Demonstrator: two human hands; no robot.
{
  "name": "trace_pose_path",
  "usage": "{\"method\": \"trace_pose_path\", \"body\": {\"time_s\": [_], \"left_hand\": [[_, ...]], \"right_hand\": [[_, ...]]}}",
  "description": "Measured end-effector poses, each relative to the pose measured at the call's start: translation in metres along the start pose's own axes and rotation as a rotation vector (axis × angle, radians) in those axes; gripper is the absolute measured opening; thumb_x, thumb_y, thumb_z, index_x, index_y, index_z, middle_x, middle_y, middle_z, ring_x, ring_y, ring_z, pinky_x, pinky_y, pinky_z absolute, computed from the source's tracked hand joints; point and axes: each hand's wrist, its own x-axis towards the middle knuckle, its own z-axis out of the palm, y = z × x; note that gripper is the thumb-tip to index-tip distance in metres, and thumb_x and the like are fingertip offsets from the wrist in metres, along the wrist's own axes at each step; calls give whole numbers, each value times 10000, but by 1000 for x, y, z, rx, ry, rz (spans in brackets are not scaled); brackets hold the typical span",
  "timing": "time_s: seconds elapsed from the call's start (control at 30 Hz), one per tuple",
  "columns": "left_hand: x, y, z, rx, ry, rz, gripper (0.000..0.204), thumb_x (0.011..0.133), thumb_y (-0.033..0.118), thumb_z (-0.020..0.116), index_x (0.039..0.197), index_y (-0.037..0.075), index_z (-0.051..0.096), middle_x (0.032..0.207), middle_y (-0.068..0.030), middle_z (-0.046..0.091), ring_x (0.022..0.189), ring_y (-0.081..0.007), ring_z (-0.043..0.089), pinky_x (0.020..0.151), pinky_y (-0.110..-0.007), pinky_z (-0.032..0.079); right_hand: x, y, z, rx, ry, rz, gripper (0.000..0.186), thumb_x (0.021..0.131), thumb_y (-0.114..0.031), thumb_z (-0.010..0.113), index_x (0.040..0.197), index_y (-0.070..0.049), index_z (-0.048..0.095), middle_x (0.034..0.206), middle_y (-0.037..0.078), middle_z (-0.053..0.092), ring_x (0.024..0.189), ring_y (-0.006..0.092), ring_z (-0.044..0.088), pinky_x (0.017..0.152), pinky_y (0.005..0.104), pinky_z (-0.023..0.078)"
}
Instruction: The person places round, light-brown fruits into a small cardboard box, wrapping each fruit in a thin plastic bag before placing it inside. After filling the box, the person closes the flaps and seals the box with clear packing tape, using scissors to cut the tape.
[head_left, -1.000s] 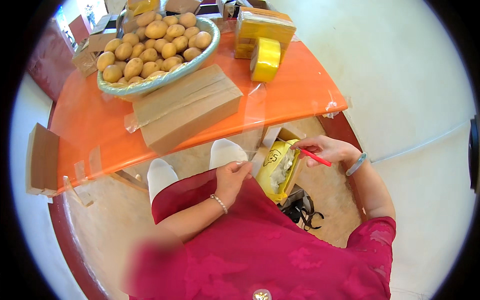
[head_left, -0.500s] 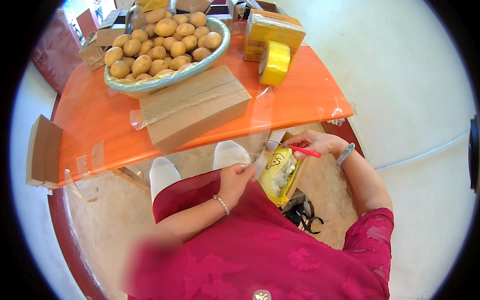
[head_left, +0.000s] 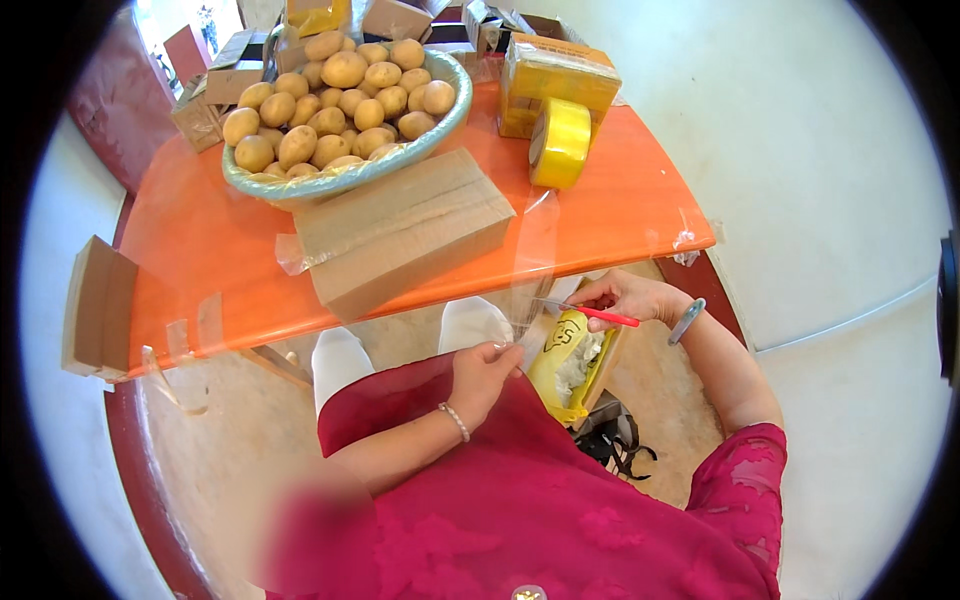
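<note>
A wide strip of clear tape point(head_left: 537, 235) hangs from the yellow tape roll point(head_left: 560, 143) down over the table's front edge. My left hand point(head_left: 484, 378) pinches the strip's lower end between thumb and fingertips, above my lap. To its right, my right hand point(head_left: 625, 298) is closed on a small red-handled knife point(head_left: 610, 317). Its thin blade points left and reaches the strip just below the table edge; whether it touches the tape I cannot tell. Near the table's front lies a closed brown cardboard box point(head_left: 410, 235), with a tape end sticking out at its left.
The orange table point(head_left: 620, 200) carries a lined basket point(head_left: 345, 184) of potatoes point(head_left: 330, 120) and a taped yellow-brown box point(head_left: 560, 75). Another carton point(head_left: 98, 308) stands at the left edge. Below my right hand sits an open box with a yellow bag point(head_left: 556, 360). Tape scraps point(head_left: 180, 340) cling to the table's edge.
The whole view has shifted slightly, so the table sits a little lower and further right. The knife blade has come closer to the tape strip. Both hands keep their holds.
</note>
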Motion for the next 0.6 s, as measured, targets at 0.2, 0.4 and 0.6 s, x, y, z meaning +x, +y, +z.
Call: {"method": "trace_pose_path", "body": {"time_s": [0.2, 0.4, 0.6], "left_hand": [[0, 2, 1, 11, -1, 10, 197, 867, 148, 660, 907, -44, 686, 760, -40, 665, 645, -85, 604, 610, -214, 461], [-2, 4, 1, -16, 3, -10, 188, 870, 149, 660, 894, -36, 678, 769, -32, 660, 653, -81, 596, 614, -211, 458], [-3, 7, 1, -22, -4, -14, 177, 873, 146, 661, 887, -30, 674, 765, -28, 657, 650, -79, 595, 614, -209, 457]], "right_hand": [[0, -1, -3, -57, -3, 31, 575, 746, -246, 803, 1223, 2, 598, 1112, 79, 658, 997, 141, 599, 892, 291, 483], [2, -4, 1, -91, 35, 29, 515, 763, -154, 786, 1218, 1, 602, 1075, 57, 670, 954, 105, 601, 845, 263, 499], [13, -6, 7, -117, 44, -25, 530, 768, -302, 781, 1196, -32, 623, 878, 1, 654, 790, 67, 565, 709, 254, 483]]}}
